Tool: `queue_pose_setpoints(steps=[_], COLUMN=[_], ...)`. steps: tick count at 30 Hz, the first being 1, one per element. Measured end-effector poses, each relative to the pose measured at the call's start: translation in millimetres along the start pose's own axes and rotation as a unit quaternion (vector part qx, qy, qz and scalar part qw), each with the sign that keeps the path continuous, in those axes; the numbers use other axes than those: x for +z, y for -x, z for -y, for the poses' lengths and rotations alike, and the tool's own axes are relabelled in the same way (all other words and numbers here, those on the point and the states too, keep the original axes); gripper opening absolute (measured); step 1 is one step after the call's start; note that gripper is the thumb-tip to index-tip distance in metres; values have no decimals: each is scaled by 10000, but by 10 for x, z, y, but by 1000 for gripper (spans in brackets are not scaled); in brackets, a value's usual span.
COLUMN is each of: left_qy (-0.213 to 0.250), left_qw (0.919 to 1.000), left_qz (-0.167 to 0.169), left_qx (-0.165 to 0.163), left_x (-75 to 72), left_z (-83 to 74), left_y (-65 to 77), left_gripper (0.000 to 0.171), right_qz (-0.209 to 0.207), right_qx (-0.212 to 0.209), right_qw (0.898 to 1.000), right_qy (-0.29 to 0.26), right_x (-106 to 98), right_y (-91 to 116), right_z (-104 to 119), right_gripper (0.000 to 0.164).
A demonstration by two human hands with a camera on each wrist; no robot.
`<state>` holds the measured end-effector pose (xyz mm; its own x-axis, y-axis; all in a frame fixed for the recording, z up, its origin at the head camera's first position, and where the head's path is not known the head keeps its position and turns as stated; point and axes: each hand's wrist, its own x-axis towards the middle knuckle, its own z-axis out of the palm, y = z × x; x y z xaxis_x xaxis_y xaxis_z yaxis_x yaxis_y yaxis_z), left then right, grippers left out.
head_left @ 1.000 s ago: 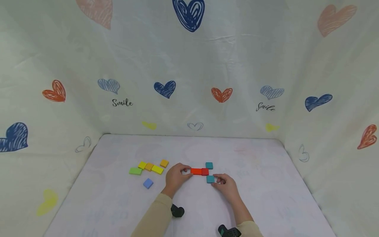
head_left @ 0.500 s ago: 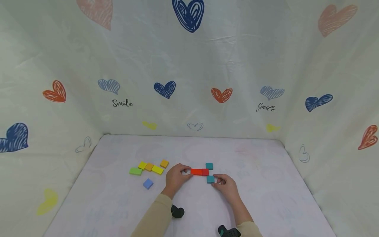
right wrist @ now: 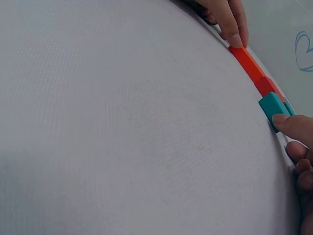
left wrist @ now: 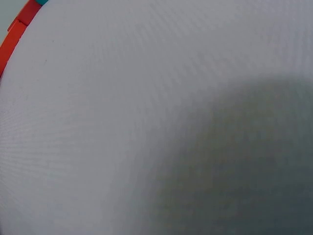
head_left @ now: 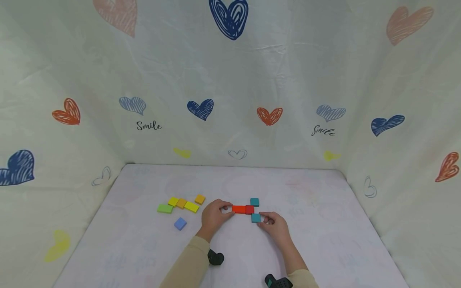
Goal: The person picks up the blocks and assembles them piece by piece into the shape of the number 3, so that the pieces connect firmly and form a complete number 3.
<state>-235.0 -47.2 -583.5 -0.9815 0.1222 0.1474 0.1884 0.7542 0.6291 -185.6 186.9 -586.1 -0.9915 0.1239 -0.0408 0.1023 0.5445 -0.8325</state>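
Observation:
My left hand (head_left: 213, 218) pinches the left end of a long orange-red block (head_left: 239, 209) between thumb and finger. A short red block (head_left: 249, 209) lies end to end with it on the right. My right hand (head_left: 277, 228) holds the near teal block (head_left: 256, 218) by its right side; the right wrist view shows the thumb (right wrist: 285, 121) on this block. Another teal block (head_left: 254, 202) sits just beyond the red one, so the two teal blocks flank its far and near sides. In the left wrist view only part of the orange-red block (left wrist: 10, 46) shows at the corner.
Left of my left hand lie a green block (head_left: 165, 208), several yellow and orange blocks such as the yellow one (head_left: 191, 206), and a blue block (head_left: 180, 223) nearer me. A white table (head_left: 317, 240) meets a heart-printed cloth (head_left: 230, 132) behind.

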Motion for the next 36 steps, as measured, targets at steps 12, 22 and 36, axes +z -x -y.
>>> queue_pose_setpoints(steps=[12, 22, 36], left_qy=[-42, -8, 28], left_qw=[10000, 10000, 10000], left_qz=[17, -8, -38], left_qx=[-66, 3, -76], left_x=[24, 15, 32], left_z=[1, -2, 9], left_y=[-8, -5, 10], left_gripper=[29, 29, 29], right_qz=[5, -1, -4], right_qx=[16, 51, 24], right_qw=[10000, 10000, 10000], right_qy=[25, -15, -6], right_x=[-8, -12, -1], right_y=[-1, 7, 2], right_z=[4, 14, 2], right_gripper=[34, 34, 33])
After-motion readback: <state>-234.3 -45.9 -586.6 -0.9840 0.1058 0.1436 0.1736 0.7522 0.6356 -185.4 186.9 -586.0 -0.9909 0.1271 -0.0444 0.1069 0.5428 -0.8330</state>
